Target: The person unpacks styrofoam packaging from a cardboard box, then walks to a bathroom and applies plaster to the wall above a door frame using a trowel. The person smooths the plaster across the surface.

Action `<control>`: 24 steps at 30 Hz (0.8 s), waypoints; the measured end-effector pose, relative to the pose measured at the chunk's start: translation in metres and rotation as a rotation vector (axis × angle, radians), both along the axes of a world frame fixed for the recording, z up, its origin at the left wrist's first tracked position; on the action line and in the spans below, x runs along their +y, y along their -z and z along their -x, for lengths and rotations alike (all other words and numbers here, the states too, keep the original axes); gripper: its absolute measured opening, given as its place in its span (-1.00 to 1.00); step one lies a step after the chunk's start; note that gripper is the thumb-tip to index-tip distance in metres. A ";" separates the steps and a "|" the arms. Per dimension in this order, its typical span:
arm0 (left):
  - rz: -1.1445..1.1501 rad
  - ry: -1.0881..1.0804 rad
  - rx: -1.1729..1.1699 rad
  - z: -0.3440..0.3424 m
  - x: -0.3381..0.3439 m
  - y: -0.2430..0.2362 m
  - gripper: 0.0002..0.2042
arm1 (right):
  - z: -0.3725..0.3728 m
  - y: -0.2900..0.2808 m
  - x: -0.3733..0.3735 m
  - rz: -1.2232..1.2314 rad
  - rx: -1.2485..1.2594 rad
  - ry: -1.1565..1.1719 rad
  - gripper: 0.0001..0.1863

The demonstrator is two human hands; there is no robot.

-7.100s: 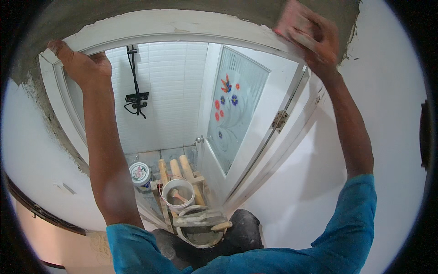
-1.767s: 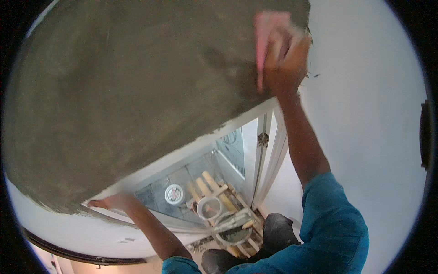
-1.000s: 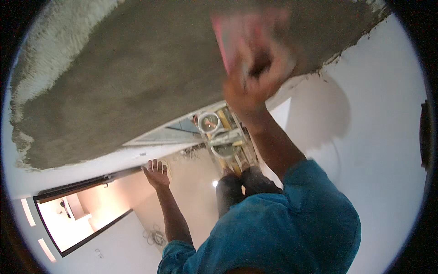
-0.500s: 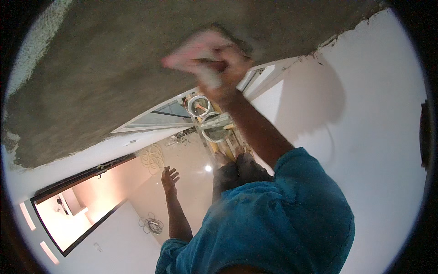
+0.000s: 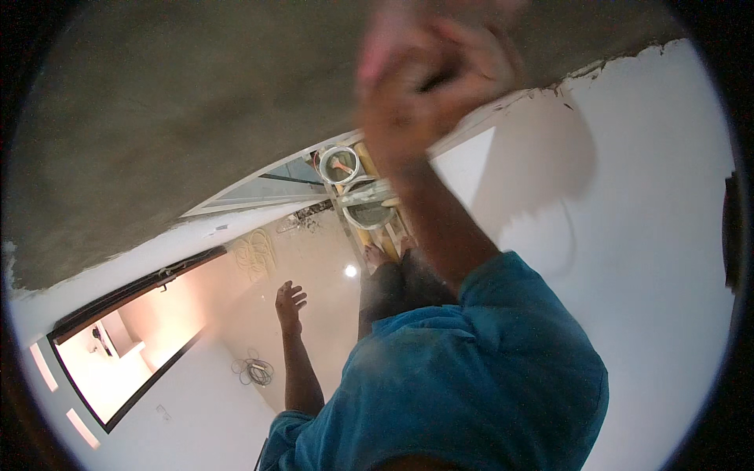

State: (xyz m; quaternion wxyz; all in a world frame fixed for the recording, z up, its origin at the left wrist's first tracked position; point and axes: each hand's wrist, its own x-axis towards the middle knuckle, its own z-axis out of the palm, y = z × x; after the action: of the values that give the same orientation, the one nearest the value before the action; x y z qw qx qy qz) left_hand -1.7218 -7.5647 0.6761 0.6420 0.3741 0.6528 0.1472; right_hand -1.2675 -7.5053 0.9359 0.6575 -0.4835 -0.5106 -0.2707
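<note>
Raised overhead, my right hand [image 5: 408, 118] grips a pinkish plastering float [image 5: 386, 31] by its handle; both are smeared by motion. The float is up against or very near the grey plastered surface [image 5: 196, 102]; I cannot tell if they touch. Lower down on the left, my left hand [image 5: 290, 306] hangs in the air, fingers apart and holding nothing. Below my right hand, by my feet, stands a round white-rimmed bucket [image 5: 323, 174] with an orange-handled tool [image 5: 342, 166] in it. Beside it is a larger round tub [image 5: 369, 217] with a pale, smeared bar across its top.
My feet [image 5: 375, 255] stand on narrow yellowish planks [image 5: 389, 247] above a pale floor [image 5: 314, 345]. A white wall [image 5: 628, 235] rises close on my right. On the left lie coiled cables [image 5: 253, 370] and a pale coiled hose [image 5: 255, 255], near a dark-framed opening [image 5: 149, 377].
My right hand has swept the float to the right and a little higher. My left hand stays open, nearly in place. The whole view has shifted slightly.
</note>
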 end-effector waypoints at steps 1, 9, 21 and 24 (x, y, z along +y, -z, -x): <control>0.016 0.024 0.004 0.001 0.000 0.000 -0.52 | 0.003 -0.005 0.005 -0.040 0.020 -0.109 -0.80; 0.061 -0.009 0.123 0.024 -0.018 -0.006 -0.57 | -0.016 -0.002 -0.001 0.068 0.294 -0.114 -0.61; -0.039 0.092 0.041 0.016 -0.020 -0.012 -0.59 | -0.028 0.017 0.000 -0.100 0.277 0.072 -0.67; -0.012 0.157 0.156 0.018 -0.017 -0.008 -0.59 | -0.026 0.039 -0.003 -0.016 0.091 -0.070 -0.69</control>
State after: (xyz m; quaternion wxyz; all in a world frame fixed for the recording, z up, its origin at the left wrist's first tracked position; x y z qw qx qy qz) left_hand -1.7401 -7.5817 0.6844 0.5966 0.4383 0.6685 0.0710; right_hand -1.2411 -7.5081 0.8973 0.6929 -0.4719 -0.4944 -0.2295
